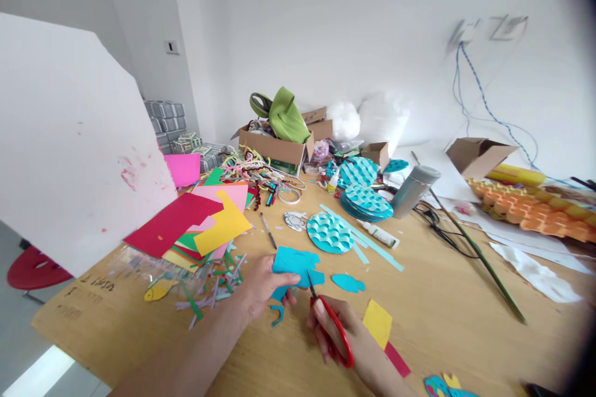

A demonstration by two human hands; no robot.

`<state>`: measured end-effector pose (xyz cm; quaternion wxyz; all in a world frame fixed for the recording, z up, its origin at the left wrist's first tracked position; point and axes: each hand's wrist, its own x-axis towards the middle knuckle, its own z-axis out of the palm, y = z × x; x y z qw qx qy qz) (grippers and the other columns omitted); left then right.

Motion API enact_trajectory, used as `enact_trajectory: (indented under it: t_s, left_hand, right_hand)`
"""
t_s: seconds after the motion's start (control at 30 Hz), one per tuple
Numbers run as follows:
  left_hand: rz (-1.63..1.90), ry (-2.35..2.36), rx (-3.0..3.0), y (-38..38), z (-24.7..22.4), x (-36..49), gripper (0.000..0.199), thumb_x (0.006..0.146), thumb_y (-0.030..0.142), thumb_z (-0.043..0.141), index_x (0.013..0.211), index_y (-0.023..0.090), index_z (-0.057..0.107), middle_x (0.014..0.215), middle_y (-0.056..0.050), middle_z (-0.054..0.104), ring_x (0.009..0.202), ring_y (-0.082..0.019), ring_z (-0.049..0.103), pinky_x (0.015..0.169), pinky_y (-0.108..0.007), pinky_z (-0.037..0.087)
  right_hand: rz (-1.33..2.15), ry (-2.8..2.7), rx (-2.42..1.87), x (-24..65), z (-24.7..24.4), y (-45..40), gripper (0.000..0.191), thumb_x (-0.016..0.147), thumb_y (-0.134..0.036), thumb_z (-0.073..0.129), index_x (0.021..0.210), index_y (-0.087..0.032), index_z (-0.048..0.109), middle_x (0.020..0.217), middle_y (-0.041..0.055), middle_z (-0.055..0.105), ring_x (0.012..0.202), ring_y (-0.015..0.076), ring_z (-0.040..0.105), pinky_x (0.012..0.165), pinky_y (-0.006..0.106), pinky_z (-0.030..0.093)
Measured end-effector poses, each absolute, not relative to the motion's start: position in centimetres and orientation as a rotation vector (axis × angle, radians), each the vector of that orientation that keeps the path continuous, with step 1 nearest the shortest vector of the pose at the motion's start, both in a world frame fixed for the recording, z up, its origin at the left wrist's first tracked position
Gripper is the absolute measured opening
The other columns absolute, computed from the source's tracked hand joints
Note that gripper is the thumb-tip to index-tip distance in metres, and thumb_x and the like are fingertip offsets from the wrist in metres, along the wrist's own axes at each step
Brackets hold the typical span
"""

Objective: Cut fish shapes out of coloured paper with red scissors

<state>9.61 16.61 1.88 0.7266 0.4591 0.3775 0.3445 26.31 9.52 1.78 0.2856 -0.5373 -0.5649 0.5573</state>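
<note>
My left hand (263, 288) pinches a blue paper piece (295, 260), thumb on top and fingertips below. Red-handled scissors (342, 338) are in my right hand (328, 325), their blade tips at the right part of the blue paper. A blue fish cutout (347, 283) lies flat just right of the paper. Below the paper rests a curled blue scrap (278, 315). A round disc with teal scalloped layers (330, 233) lies beyond my hands, beside a white fish drawing (295, 220) and a pen (269, 231).
Coloured sheets (174, 220) and paper strips (209, 291) cover the left. Behind stand a cardboard box (274, 147), stacked teal discs (367, 203) and a grey bottle (414, 191). A green stick (484, 260) lies right; a yellow paper (377, 322) is near my right wrist.
</note>
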Motion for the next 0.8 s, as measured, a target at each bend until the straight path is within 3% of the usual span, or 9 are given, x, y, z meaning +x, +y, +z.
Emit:
enact_trajectory:
  t_s: [0.27, 0.8]
  left_hand:
    - [0.759, 0.821, 1.001, 16.70, 1.89, 9.62, 0.025, 0.063, 0.028, 0.069, 0.080, 0.011, 0.061, 0.060, 0.000, 0.063, 0.042, -0.011, 0.053, 0.041, -0.022, 0.042]
    - [0.739, 0.841, 1.009, 16.72, 1.97, 9.52, 0.025, 0.062, 0.030, 0.070, 0.076, 0.010, 0.066, 0.067, -0.004, 0.067, 0.043, -0.010, 0.054, 0.043, -0.022, 0.042]
  right_hand:
    - [1.496, -1.462, -1.428, 26.18, 1.95, 9.38, 0.058, 0.082, -0.070, 0.035, 0.072, -0.016, 0.052, 0.037, -0.0058, 0.046, 0.032, 0.0053, 0.033, 0.037, 0.018, 0.024]
    - [1.490, -1.476, -1.448, 26.33, 1.09, 9.74, 0.058, 0.079, -0.072, 0.037, 0.070, -0.017, 0.051, 0.035, -0.0063, 0.045, 0.027, 0.0052, 0.033, 0.032, 0.017, 0.024]
